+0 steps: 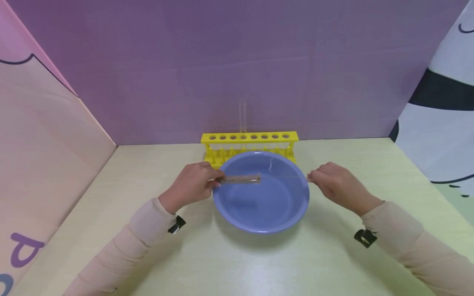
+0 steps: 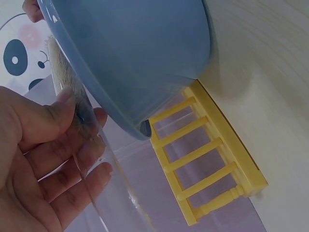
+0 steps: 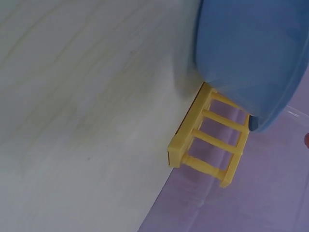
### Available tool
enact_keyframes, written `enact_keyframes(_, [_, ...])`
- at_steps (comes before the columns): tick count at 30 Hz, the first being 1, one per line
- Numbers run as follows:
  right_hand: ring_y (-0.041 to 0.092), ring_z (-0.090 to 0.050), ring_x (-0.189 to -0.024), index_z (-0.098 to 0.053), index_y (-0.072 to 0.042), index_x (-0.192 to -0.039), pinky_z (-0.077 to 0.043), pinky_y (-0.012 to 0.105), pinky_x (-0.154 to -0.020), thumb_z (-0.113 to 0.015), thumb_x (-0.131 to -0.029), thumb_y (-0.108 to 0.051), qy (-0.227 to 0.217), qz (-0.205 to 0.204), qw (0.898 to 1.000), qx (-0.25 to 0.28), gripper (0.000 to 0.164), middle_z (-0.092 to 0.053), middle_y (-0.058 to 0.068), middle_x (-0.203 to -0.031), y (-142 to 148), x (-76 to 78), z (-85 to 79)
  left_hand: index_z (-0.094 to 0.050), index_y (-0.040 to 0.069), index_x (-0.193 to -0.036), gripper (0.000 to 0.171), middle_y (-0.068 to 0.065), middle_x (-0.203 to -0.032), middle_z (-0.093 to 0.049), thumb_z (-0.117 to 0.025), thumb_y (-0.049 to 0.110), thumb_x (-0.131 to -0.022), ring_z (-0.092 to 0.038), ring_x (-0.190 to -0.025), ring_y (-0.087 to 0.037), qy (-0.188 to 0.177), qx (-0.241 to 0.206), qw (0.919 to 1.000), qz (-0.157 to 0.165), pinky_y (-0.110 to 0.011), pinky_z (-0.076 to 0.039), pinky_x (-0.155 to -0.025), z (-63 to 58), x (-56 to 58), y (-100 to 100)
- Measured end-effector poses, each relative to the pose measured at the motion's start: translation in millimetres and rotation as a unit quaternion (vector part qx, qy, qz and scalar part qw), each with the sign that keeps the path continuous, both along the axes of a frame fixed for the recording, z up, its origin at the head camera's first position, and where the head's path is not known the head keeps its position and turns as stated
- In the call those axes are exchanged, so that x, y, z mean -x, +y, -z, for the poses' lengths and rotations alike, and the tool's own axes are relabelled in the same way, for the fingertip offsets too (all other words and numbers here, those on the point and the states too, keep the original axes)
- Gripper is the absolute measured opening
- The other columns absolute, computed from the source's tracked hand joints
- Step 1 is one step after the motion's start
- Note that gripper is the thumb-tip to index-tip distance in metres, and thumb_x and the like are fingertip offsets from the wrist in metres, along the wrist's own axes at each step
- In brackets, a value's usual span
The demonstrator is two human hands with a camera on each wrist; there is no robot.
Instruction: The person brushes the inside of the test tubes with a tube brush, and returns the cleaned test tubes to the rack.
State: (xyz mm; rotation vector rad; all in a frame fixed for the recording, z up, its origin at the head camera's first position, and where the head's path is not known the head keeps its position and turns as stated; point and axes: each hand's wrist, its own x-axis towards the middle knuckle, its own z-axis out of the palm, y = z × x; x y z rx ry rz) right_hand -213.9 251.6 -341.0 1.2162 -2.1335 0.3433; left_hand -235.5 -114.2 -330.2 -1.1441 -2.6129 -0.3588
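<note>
Over the blue basin (image 1: 261, 207), my left hand (image 1: 192, 186) holds a clear glass test tube (image 2: 128, 191) lying level, its mouth pointing right. A test tube brush has pale bristles (image 2: 63, 70) inside the tube. The brush's thin wire handle (image 1: 284, 177) runs out of the mouth to my right hand (image 1: 338, 186), whose fingers pinch its end just past the basin's right rim. In the left wrist view, thumb and fingers lie around the tube. Only a fingertip (image 3: 307, 140) of the right hand shows in the right wrist view.
Behind the basin, partly hidden by it, stands a yellow test tube rack (image 1: 249, 137). Another clear test tube (image 1: 242, 117) stands upright in it. The basin sits on a pale wooden table (image 1: 155, 164). A purple backdrop (image 1: 237, 61) rises behind the table, with printed panels at both sides.
</note>
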Motion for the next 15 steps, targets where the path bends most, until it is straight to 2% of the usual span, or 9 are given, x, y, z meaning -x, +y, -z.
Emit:
enact_keyframes(6, [0.008, -0.057, -0.063, -0.059, -0.013, -0.078, -0.05, 0.022, -0.058, -0.038, -0.098, -0.038, -0.083, -0.005, 0.997, 0.008, 0.038, -0.065, -0.007, -0.073, 0.2, 2.2, -2.6, -0.074, 0.008, -0.096, 0.016, -0.001, -0.078, -0.069, -0.072, 0.005, -0.08, -0.053, -0.064, -0.014, 0.01, 0.003, 0.9999, -0.001, -0.025, -0.043, -0.054, 0.8, -0.3, -0.6])
enact_keyframes(9, [0.003, -0.053, -0.062, -0.055, -0.016, -0.075, -0.047, 0.018, -0.057, -0.062, -0.091, -0.02, -0.126, -0.007, 0.992, 0.008, 0.017, -0.062, -0.01, -0.073, -0.9, 3.4, -4.7, -0.074, 0.008, -0.095, 0.016, -0.001, -0.079, -0.069, -0.071, 0.005, -0.08, -0.054, -0.065, -0.014, 0.014, 0.002, 0.9999, 0.001, -0.025, -0.044, -0.054, 1.6, -0.3, -0.7])
enact_keyframes(11, [0.0, -0.048, -0.06, -0.054, -0.017, -0.074, -0.045, 0.018, -0.055, -0.073, -0.08, -0.005, -0.155, -0.005, 0.988, 0.006, 0.024, -0.061, -0.011, -0.071, -2.3, 3.7, -6.3, -0.074, 0.008, -0.095, 0.016, -0.001, -0.08, -0.07, -0.071, 0.005, -0.08, -0.054, -0.065, -0.014, 0.018, 0.003, 0.9998, 0.002, -0.025, -0.044, -0.054, 2.3, -0.1, -0.6])
enact_keyframes(13, [-0.002, -0.044, -0.058, -0.052, -0.018, -0.073, -0.043, 0.018, -0.053, -0.076, -0.071, 0.007, -0.181, -0.001, 0.983, 0.002, 0.035, -0.058, -0.014, -0.069, -3.6, 4.1, -7.8, -0.074, 0.008, -0.095, 0.015, -0.001, -0.08, -0.07, -0.071, 0.006, -0.08, -0.054, -0.065, -0.014, 0.023, 0.004, 0.9997, 0.002, -0.025, -0.045, -0.054, 3.2, 0.1, -0.7])
enact_keyframes(15, [-0.004, -0.04, -0.056, -0.051, -0.018, -0.072, -0.04, 0.018, -0.052, -0.075, -0.073, 0.007, -0.207, 0.001, 0.978, 0.002, 0.035, -0.056, -0.015, -0.068, -4.6, 5.1, -8.7, -0.074, 0.008, -0.095, 0.016, -0.001, -0.08, -0.07, -0.072, 0.006, -0.08, -0.054, -0.065, -0.014, 0.028, 0.006, 0.9996, 0.001, -0.025, -0.044, -0.054, 3.8, 0.3, -0.6])
